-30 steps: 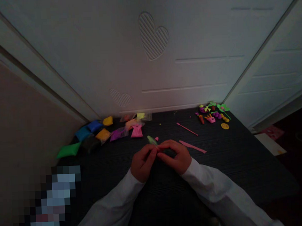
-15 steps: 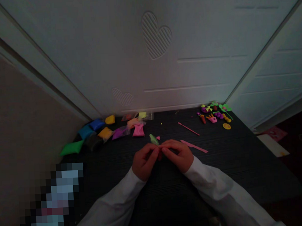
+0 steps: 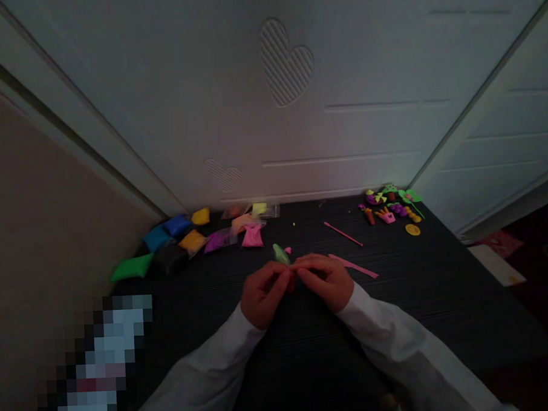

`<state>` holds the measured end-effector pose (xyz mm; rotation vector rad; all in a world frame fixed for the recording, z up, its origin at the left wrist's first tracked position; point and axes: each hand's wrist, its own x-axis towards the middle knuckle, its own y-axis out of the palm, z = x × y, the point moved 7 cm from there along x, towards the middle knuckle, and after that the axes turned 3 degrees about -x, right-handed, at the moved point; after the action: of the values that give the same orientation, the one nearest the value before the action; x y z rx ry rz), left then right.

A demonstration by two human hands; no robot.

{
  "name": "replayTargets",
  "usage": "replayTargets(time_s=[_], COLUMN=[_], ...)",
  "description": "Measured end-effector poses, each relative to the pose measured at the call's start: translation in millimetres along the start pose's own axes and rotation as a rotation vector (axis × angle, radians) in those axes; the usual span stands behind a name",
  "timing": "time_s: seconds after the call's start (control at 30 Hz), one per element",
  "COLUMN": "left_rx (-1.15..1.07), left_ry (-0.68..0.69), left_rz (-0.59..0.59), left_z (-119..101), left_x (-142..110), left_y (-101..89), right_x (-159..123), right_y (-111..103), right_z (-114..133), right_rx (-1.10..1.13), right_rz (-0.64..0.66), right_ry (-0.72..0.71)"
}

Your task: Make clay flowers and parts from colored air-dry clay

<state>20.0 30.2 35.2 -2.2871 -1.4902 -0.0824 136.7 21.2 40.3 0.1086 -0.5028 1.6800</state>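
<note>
Over the middle of the dark table, my left hand [image 3: 264, 294] and my right hand [image 3: 327, 282] meet fingertip to fingertip. Both are closed in a pinch, thumbs against forefingers. Whatever lies between the fingertips is too small and dark to make out. Just beyond the left fingertips is a pale green, leaf-shaped piece [image 3: 280, 254], its lower end hidden by the fingers. Beside it sits a small pink lump [image 3: 288, 250]. A flat pink modelling knife [image 3: 356, 267] lies past my right hand, partly behind it. Farther back rests a thin pink modelling stick [image 3: 343, 234].
Bags of coloured clay, among them a pink bag [image 3: 252, 235] and a green bag [image 3: 131, 267], line the back left. Small clay figures [image 3: 387, 214] and a yellow disc [image 3: 412, 230] cluster at the back right. A white panel [image 3: 289, 132] rises behind the table.
My right thumb has shifted slightly right, away from the left fingertips. Both hands stay pinched in nearly the same place. The whole view has shifted slightly.
</note>
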Motion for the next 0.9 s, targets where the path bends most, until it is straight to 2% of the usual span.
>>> replayTargets(time_s=[0.17,0.4,0.53,0.73,0.9], left_rx=[0.042,0.183,0.295,0.424,0.496], left_ry=[0.01,-0.058,-0.021,0.061,0.174], left_rz=[0.005,-0.04,-0.024,-0.014,0.019], left_z=[-1.0,12.9,6.5,-4.7,-9.0], left_x=[-0.8,1.1,4.1,3.6,-1.5], left_y=[-0.3,0.1,3.5,7.4,18.8], right_x=[0.3,-2.0,-3.8,-5.1,-4.5], right_y=[0.6,2.1,2.5,2.0,-8.3], right_z=[-0.1,4.0,4.9,4.3,-6.2], right_rx=[-0.073,-0.234,-0.31,-0.358,-0.358], right_rz=[-0.016,-0.054,-0.075,-0.14,-0.251], right_ry=[-0.01,-0.11,-0.134,-0.075,0.074])
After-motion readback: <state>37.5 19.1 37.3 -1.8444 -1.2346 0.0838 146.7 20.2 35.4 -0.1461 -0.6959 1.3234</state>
